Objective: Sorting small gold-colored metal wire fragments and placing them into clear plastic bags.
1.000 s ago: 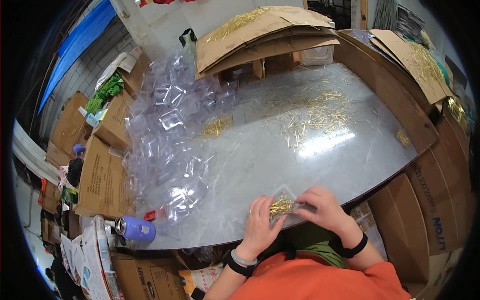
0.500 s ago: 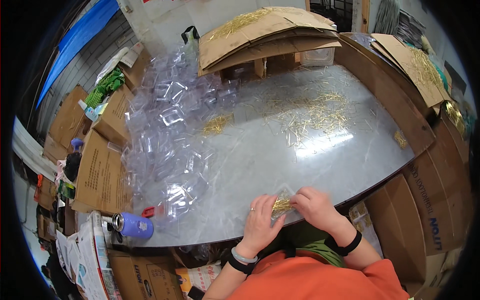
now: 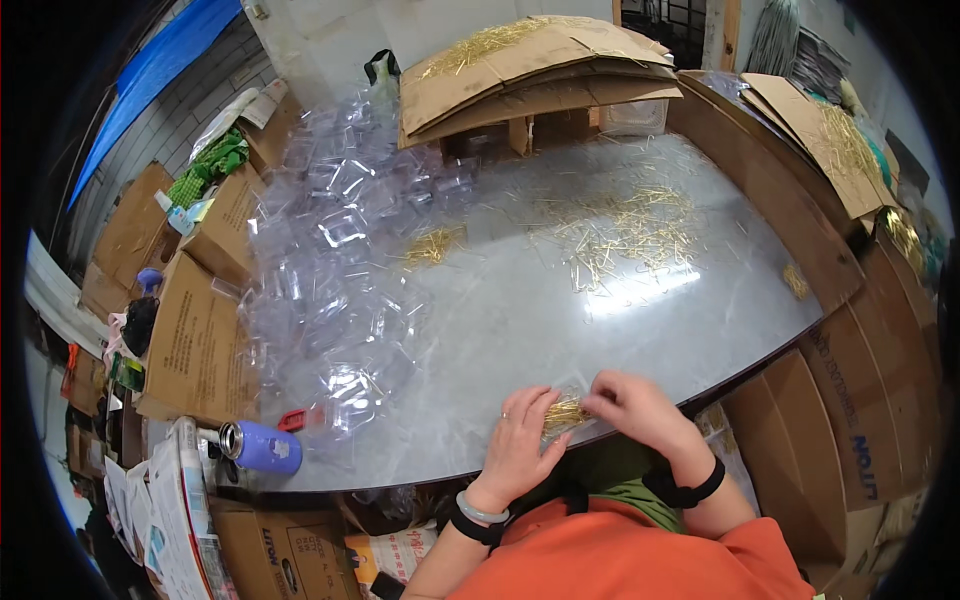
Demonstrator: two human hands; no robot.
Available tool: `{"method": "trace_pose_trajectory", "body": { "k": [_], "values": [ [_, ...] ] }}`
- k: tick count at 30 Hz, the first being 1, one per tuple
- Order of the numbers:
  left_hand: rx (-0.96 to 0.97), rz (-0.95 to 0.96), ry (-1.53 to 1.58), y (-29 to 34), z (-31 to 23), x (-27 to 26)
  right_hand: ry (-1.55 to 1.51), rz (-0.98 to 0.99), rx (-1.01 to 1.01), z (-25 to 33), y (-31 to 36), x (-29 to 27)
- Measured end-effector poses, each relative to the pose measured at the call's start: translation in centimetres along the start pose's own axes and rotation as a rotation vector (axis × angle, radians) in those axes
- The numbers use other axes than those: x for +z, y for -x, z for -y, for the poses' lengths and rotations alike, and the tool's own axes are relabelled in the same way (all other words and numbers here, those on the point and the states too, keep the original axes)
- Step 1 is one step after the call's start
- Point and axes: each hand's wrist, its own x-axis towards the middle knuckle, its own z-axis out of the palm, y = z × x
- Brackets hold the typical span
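Observation:
At the table's near edge, a small clear plastic box [image 3: 570, 388] holds a bundle of thin gold-coloured wire pieces [image 3: 566, 411]. My left hand [image 3: 520, 435] wraps round the box's left side, its thumb at the near edge and its fingers on top. On the right side, my right hand [image 3: 637, 408] has its thumb and fingertips pinched at the box's edge; the exact grip is partly hidden. Farther off on the grey table [image 3: 480, 350] lie a wide scatter of the same gold wires [image 3: 640, 230], some hook-ended, and a smaller heap [image 3: 432, 245] left of it.
Many clear plastic boxes [image 3: 345, 230] are piled on the table's left. A purple bottle [image 3: 268, 447] lies at the near left, by a red object [image 3: 291, 420]. Cardboard sheets [image 3: 540, 75] form a raised cover at the back. A cardboard wall [image 3: 770, 210] edges the right side.
My right hand's fingers have shifted slightly at the box's right edge. My left hand stays round the box. The whole view has moved a little.

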Motion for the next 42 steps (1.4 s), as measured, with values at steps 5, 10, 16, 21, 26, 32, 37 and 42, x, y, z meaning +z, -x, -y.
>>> {"method": "trace_pose_trajectory", "body": {
  "k": [5,10,16,21,26,32,37,42],
  "values": [
    [-0.034,-0.144,0.047,0.2,0.1,0.4,0.001,-0.092,-0.254,-1.5,-2.6,-0.4],
    [-0.193,-0.288,-0.068,1.2,0.1,0.6,-0.207,-0.118,0.089,-0.7,-0.3,0.7],
    [-0.174,-0.270,-0.109,0.8,0.3,0.9,-0.588,-0.164,0.322,1.1,4.1,4.2],
    [-0.144,-0.299,-0.114,0.4,0.0,0.6,-0.065,-0.406,0.007,1.0,2.2,2.0],
    [-0.215,-0.306,-0.240,0.9,-2.2,0.7,-0.103,-0.296,-0.118,-1.4,0.1,2.2],
    [-0.195,-0.191,-0.176,1.2,-1.0,0.2,-0.414,-0.158,0.217,1.3,3.4,4.1],
    [-0.050,-0.094,-0.172,0.2,-0.2,0.6,-0.608,-0.158,0.293,1.0,5.1,4.8],
    [-0.054,-0.081,-0.171,0.1,-0.5,0.7,-0.332,-0.199,0.291,-0.2,2.7,2.0]
  ]
}}
